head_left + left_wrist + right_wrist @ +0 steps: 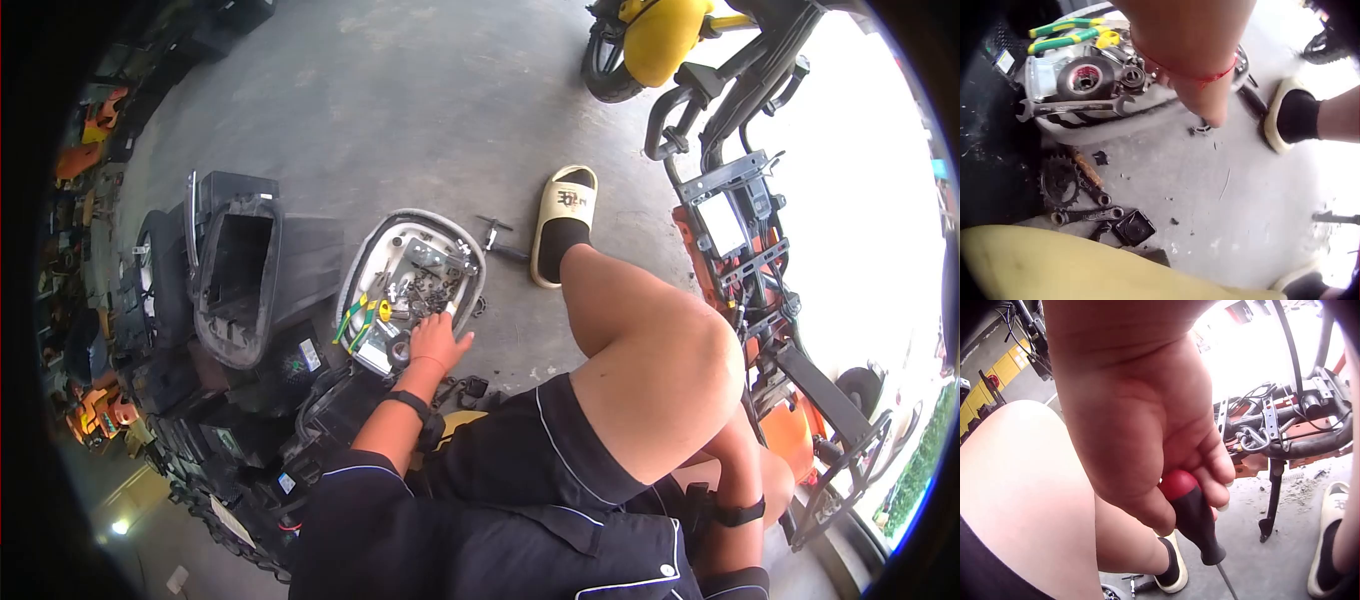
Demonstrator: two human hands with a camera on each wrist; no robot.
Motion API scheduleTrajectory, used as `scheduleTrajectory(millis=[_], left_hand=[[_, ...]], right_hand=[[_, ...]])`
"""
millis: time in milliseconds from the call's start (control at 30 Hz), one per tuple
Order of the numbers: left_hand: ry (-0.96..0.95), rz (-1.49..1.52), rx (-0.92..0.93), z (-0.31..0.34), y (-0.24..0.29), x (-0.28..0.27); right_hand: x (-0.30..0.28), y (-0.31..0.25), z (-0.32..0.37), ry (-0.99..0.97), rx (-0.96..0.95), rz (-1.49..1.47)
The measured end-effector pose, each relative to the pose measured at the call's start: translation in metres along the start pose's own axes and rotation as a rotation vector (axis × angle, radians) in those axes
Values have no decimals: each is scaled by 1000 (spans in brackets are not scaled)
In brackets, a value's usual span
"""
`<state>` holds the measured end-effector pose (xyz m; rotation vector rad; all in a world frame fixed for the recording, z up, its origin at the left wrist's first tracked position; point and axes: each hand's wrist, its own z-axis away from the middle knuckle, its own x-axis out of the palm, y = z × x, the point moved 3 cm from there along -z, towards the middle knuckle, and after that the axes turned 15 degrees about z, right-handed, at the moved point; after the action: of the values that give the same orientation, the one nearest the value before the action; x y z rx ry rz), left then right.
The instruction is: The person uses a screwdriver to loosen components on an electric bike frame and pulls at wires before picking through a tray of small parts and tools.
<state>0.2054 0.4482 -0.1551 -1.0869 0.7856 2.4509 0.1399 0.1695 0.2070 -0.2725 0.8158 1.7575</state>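
In the head view my left hand (437, 343) reaches over the near rim of an oval tray (357, 262), thumb out to the side and fingers over small metal parts. The left wrist view shows that hand (1204, 99) from behind, with its fingertips mostly hidden. Beside it in the tray (1088, 134) are green-and-yellow handled pliers (1067, 41), a roll of black tape (1105, 77) and an open-ended wrench (1079, 107). My right hand (1147, 431) grips a screwdriver (1194, 519) by its red and black handle, shaft pointing down; the leg hides this hand in the head view.
A bare vehicle frame (730, 180) stands on the right, near a sandalled foot (565, 215). Black plastic housings (240, 290) lie left of the tray. A T-shaped tool (492, 232) is on the floor; a chainring (1059, 182) and crank arms (1088, 215) lie below the tray.
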Motion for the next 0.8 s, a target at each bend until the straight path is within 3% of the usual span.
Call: scheduleTrajectory(millis=[100,167,233,267,367,400,567,667,700,767,800], left_hand=[[80,-229,48,-10,23,8],[63,-328,49,-21,5,42],[283,-522,183,-22,-9,56],[179,-462,139,-22,-9,48],[175,-409,184,-16,10,15],[61,-358,116,-15,22,2],[108,-306,254,-28,-1,35],[136,-267,263,-31,2,30],[135,-239,255,-36,6,27],[125,-211,220,-43,21,8],[107,-184,181,-48,30,2]], right_hand=[[-2,3,-7,-6,1,-2],[-2,8,-15,-17,10,1],[1,13,-20,-35,14,11],[9,21,-31,-10,-57,15],[39,53,-63,55,-266,24],[49,65,-72,78,-337,29],[103,156,-108,249,-710,41],[125,180,-126,360,-931,47],[134,180,-133,370,-923,42],[143,182,-139,196,-882,-435],[141,184,-137,209,-856,-445]])
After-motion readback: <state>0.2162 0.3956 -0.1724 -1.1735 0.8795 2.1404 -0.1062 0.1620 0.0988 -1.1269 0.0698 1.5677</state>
